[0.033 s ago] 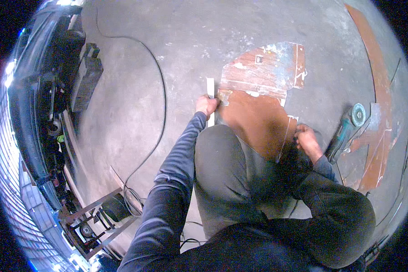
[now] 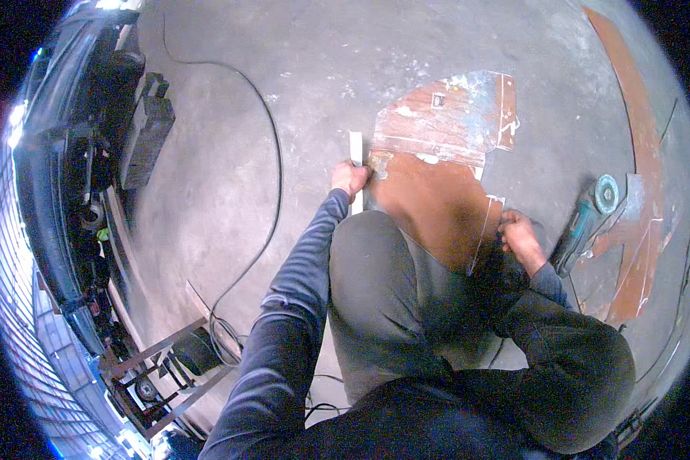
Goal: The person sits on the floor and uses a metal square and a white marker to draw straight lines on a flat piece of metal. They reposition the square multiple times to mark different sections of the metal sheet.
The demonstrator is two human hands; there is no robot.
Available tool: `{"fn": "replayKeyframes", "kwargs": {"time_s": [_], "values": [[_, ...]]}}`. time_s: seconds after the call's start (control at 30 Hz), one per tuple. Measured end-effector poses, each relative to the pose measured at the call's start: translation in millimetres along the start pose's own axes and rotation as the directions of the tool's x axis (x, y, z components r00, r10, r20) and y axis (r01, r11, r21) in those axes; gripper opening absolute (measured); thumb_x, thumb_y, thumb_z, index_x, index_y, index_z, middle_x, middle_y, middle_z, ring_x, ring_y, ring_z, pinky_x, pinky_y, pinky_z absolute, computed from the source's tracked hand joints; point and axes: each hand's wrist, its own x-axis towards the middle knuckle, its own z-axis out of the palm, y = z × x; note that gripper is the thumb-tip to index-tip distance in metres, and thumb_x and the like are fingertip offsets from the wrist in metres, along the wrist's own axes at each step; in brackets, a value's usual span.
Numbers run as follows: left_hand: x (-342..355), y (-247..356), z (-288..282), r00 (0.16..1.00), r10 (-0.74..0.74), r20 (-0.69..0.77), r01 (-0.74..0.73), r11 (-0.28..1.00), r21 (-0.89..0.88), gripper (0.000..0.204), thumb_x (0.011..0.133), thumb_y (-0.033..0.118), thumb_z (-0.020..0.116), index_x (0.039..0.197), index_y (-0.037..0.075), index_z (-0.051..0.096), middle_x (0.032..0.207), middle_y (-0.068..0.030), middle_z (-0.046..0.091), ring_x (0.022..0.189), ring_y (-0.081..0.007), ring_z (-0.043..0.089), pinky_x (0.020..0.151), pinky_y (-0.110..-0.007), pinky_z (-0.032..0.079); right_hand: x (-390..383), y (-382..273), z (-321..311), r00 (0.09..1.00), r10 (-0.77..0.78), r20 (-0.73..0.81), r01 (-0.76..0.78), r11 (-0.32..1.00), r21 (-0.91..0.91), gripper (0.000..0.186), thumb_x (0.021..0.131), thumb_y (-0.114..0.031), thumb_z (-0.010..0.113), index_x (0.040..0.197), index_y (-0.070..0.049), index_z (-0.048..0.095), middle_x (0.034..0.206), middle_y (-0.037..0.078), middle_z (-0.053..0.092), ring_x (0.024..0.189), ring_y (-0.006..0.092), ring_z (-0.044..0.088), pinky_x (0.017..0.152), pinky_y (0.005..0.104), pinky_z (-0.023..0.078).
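Observation:
A rust-brown sheet metal panel (image 2: 425,201) lies on the floor in front of my knees, with white lines marked near its right side. Beyond it is a section with worn paint (image 2: 437,115), with a small square cutout and pale lines along its edges. My left hand (image 2: 349,178) is closed around a narrow white strip (image 2: 356,146) standing beside the panel's left edge. At the lower right of the panel, my right hand (image 2: 520,232) has its fingers curled together near the marked line; what they hold, if anything, is hidden.
On the right lies a teal angle grinder (image 2: 583,218) with its disc up, next to long rusty metal offcuts (image 2: 629,100). A dark cable (image 2: 276,153) curves across the floor at left. Farther left are dark blocks (image 2: 147,138) and a metal frame (image 2: 157,360).

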Motion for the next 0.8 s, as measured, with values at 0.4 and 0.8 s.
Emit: {"fn": "replayKeyframes", "kwargs": {"time_s": [0.4, 0.8], "values": [[51, -66, -1, 0.990, 0.019, 0.136, -0.005, 0.995, -0.102, 0.042, 0.075, 0.030, 0.071, 0.097, -0.006, 0.070, 0.088, -0.0228, 0.074, 0.087, -0.0306, 0.074, 0.077, -0.040, 0.056, 37, 23, 2, 0.991, -0.116, 0.069, 0.111, 0.991, 0.076, 0.034, 0.092, -0.003, 0.046, 0.124, 0.005, 0.056, 0.090, 0.011, 0.063, 0.059, 0.0166, 0.053, 0.046, 0.0328, 0.048], [36, -51, 5, 0.986, 0.119, 0.120, -0.080, 0.954, -0.290, 0.038, 0.075, 0.027, 0.072, 0.097, -0.004, 0.071, 0.082, -0.0177, 0.073, 0.075, -0.0284, 0.071, 0.071, -0.039, 0.055, 0, -24, 6, 0.999, 0.038, -0.018, -0.037, 0.998, 0.042, 0.038, 0.092, 0.001, 0.041, 0.127, 0.001, 0.056, 0.096, 0.012, 0.065, 0.061, 0.0154, 0.055, 0.048, 0.0334, 0.051]]}}
